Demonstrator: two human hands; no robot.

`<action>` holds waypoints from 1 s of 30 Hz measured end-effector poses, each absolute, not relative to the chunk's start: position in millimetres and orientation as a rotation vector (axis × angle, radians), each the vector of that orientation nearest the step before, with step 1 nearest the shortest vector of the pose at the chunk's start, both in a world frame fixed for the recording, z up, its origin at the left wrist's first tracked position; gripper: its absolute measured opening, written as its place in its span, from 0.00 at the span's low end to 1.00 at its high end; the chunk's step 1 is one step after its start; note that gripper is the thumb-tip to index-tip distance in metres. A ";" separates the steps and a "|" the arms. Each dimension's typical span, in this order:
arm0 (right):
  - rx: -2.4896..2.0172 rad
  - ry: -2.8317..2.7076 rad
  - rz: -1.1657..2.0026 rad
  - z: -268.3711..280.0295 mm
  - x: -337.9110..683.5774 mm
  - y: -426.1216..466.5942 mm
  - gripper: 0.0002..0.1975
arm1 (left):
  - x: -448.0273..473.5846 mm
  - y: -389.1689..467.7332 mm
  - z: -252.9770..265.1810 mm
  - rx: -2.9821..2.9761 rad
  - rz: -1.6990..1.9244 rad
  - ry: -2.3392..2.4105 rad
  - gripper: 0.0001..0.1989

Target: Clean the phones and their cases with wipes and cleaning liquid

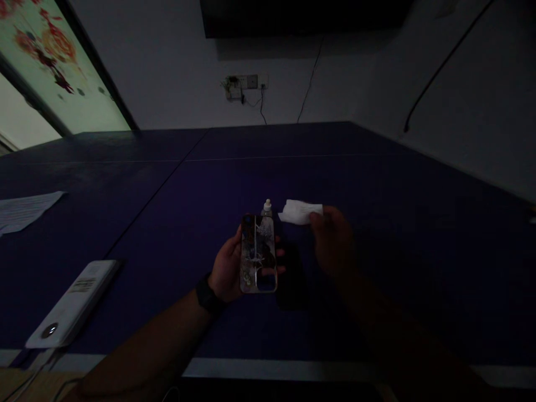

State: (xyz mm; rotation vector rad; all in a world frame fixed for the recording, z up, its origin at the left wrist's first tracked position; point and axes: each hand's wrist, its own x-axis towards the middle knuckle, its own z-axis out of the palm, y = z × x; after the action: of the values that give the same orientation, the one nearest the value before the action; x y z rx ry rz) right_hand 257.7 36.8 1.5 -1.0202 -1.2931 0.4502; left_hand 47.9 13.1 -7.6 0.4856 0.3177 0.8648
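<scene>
My left hand grips a patterned phone case, its fingers wrapped behind it and showing along the right edge. A cutout, through which the dark surface shows, sits at the case's lower right corner. To the right, my right hand pinches a folded white tissue at its right end. Just beyond the top of the case stands a small bottle with a white cap, its lower part hidden by the case. A dark patch lies on the table between my hands; I cannot make out what it is.
The dark purple table stretches to the wall. A white device with cables lies at the left front, and a printed sheet at the left edge. Wall sockets with wires and a dark screen are at the back.
</scene>
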 end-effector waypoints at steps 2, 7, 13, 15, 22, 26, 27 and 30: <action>-0.968 -1.581 0.276 -1.7 250.4 30.0 0.10 | 50.0 10.5 -6.0 0.440 0.859 0.337 0.27; -0.793 -2.120 0.048 -10.5 225.0 31.8 0.16 | 57.8 7.8 -8.8 0.375 0.922 0.498 0.21; -0.613 -2.304 -0.010 -5.5 206.1 16.7 0.15 | 52.1 12.5 -15.5 0.280 0.970 0.527 0.13; -0.431 -2.396 -0.005 -3.1 203.8 3.2 0.13 | 47.4 14.9 -9.8 0.245 0.911 0.460 0.16; -0.644 -2.368 0.061 7.2 230.0 24.0 0.15 | 55.8 5.9 -2.1 0.310 0.846 0.382 0.18; -0.769 -2.388 0.124 11.2 228.1 23.6 0.19 | 55.3 4.3 -11.4 0.333 0.803 0.380 0.19; -0.647 -2.470 0.129 11.2 222.7 15.8 0.18 | 52.9 6.3 -11.3 0.317 0.834 0.392 0.19; -0.353 -2.559 0.076 11.0 208.9 -7.1 0.14 | 45.8 12.8 -4.4 0.291 0.867 0.432 0.21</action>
State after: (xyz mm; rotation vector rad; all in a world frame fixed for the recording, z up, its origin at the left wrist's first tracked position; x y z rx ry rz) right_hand 208.9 -7.1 11.0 -0.3534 -2.5592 0.0763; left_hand 45.8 12.8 -4.4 0.2913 0.4320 0.8668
